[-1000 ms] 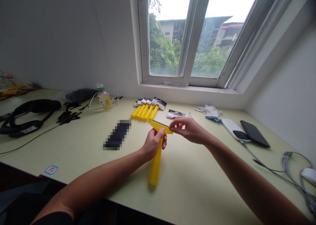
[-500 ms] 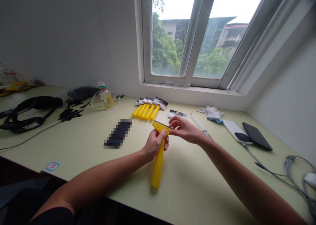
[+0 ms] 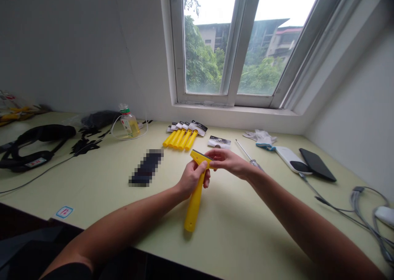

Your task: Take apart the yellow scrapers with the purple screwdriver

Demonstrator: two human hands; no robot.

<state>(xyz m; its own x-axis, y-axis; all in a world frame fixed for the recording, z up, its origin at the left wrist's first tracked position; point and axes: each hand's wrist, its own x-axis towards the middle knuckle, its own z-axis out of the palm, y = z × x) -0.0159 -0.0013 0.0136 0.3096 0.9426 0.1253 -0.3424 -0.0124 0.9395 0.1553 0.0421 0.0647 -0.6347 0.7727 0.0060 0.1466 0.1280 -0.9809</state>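
Note:
A yellow scraper (image 3: 194, 206) with a wide head and a dark strip along its top edge is held above the table, handle slanting down toward me. My left hand (image 3: 191, 178) is closed around its neck, thumb pressed on the front of the head. At the head's right end, my right hand (image 3: 224, 160) pinches the edge, its thumb and fingers bent over the corner. Those fingers hide what lies between them. Just behind the right hand lies a flat black-and-white packaging card (image 3: 219, 141).
Several yellow scraper handles (image 3: 179, 140) with cards lie at the back. A blurred-out dark slab (image 3: 146, 168) is to the left. Rightward are a screwdriver (image 3: 246, 151), gloves (image 3: 261, 137), a white device (image 3: 292, 159) and cables (image 3: 363, 214). A bottle (image 3: 129, 123) and headset (image 3: 37, 144) stand left.
My right hand's fingers have closed down onto the head's right end. The scraper's handle end has swung slightly left. The whole view has shifted a little.

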